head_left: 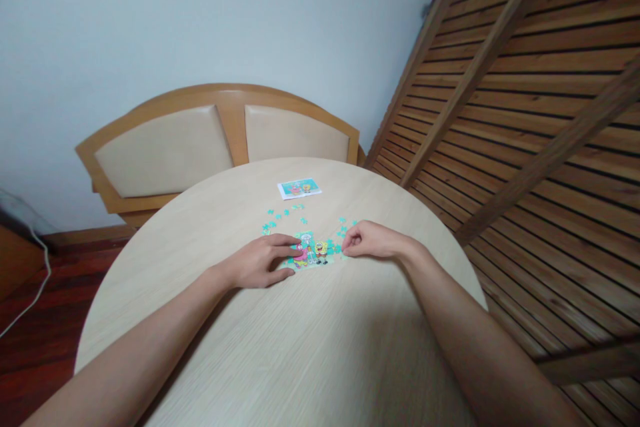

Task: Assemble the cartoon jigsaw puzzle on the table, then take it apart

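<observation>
Well within the table edge point(310, 163), the puzzle point(321, 253) was touched by spread left fingers point(286, 239); right fingers point(354, 251) were pinched, contents unclear.

The left hand point(256, 263) lies flattened, back upward, its fingers point(286, 240) parted and reaching toward the right hand point(369, 239), its thumb point(283, 275) set apart on the side nearer the body. The right hand is turned toward the left one, fingers curled inward, thumb and forefinger tips close together; whether they meet is too small to tell. Behind each hand, a bare forearm slants back and outward, the two spreading apart away from the wrists.
</observation>
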A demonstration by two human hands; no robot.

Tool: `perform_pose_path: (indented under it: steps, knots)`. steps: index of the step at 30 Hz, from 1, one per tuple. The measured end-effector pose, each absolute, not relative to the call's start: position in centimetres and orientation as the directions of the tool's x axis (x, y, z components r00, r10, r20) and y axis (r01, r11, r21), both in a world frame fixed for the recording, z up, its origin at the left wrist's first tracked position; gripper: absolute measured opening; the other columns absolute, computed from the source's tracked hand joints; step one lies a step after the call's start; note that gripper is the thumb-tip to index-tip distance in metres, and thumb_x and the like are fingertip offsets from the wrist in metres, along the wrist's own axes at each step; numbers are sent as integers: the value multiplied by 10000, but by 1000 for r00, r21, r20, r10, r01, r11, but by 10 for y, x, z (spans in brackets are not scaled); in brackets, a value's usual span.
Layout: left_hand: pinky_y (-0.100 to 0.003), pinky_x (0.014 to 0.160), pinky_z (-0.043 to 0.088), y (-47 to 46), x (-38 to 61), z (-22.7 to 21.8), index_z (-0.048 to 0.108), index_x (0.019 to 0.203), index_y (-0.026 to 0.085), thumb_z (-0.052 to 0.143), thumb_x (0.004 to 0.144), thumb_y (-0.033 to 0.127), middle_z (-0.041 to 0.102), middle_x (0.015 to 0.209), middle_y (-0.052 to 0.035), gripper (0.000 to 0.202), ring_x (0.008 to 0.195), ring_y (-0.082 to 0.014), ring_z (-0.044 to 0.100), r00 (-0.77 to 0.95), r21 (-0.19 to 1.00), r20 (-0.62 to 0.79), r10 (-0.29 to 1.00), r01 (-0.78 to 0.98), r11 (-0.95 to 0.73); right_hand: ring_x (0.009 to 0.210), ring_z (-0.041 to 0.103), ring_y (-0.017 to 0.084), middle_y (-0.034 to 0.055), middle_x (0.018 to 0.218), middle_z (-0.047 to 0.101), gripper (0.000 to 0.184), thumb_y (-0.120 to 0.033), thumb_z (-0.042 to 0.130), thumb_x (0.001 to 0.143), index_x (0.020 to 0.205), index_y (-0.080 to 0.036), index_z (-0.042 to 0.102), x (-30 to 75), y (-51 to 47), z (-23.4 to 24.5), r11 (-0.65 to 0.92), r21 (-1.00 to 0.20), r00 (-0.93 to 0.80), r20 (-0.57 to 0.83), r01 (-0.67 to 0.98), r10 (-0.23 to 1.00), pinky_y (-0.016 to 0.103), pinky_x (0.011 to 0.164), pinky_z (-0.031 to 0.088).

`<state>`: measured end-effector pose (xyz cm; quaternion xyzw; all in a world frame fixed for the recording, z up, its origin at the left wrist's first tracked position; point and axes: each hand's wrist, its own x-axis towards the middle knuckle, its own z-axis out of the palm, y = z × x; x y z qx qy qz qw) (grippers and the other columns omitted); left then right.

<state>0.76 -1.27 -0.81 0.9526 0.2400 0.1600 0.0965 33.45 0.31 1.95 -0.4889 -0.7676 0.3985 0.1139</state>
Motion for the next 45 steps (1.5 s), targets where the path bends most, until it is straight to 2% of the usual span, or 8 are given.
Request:
perform_pose_path:
  steps: [8,18,22,30,38,41,45]
  knots:
    - [-439,1080,483,-13,9,-7,631,1339,224,612,935,348,589,1393,-125,423,1255,-276,585,835,251,249,491,434,-865,625,563,142,20,694,689,201,-291,694,678,802,-146,755,332,4,18,237,-688,-496,-203,686,844,244,563,394]
    - [-443,1076,484,-13,9,-6,625,1346,225,611,939,360,583,1401,-126,429,1258,-277,581,838,247,238,490,436,-866,628,578,156,24,682,685,122,-244,657,675,731,-159,724,326,-2,22,301,-586,-482,-177,752,858,250,547,389]
    - [-434,1083,479,-13,9,-6,625,1349,229,610,939,357,582,1404,-123,430,1261,-277,580,839,250,240,489,433,-866,605,552,139,11,666,664,152,-259,655,707,773,-157,747,326,0,21,330,-612,-518,-154,718,841,244,546,378]
    - [-433,1085,475,-13,9,-9,622,1351,243,600,946,375,583,1405,-115,426,1258,-279,582,833,264,256,490,427,-865,626,538,131,8,698,638,277,-384,683,779,907,-148,753,335,9,10,357,-703,-565,-76,615,822,239,563,380]
    - [-446,1085,476,-13,9,-8,621,1352,238,604,944,371,583,1406,-118,429,1258,-280,582,834,256,250,492,433,-864,622,545,128,-7,706,634,248,-308,708,742,937,-155,714,333,7,9,330,-689,-531,-94,645,842,232,557,378]
    - [-448,1082,479,-13,8,-8,627,1345,232,601,947,374,584,1402,-124,424,1258,-282,582,836,256,248,490,431,-865,631,547,136,2,702,633,214,-351,680,796,890,-162,711,338,9,11,356,-678,-505,-26,643,863,240,569,384]
    - [-451,1081,481,-13,8,-9,624,1344,234,594,952,382,587,1400,-122,420,1256,-282,585,834,271,264,484,417,-867,718,605,175,52,815,711,168,-277,615,855,900,-172,738,352,17,12,339,-524,-320,131,781,938,274,644,423]
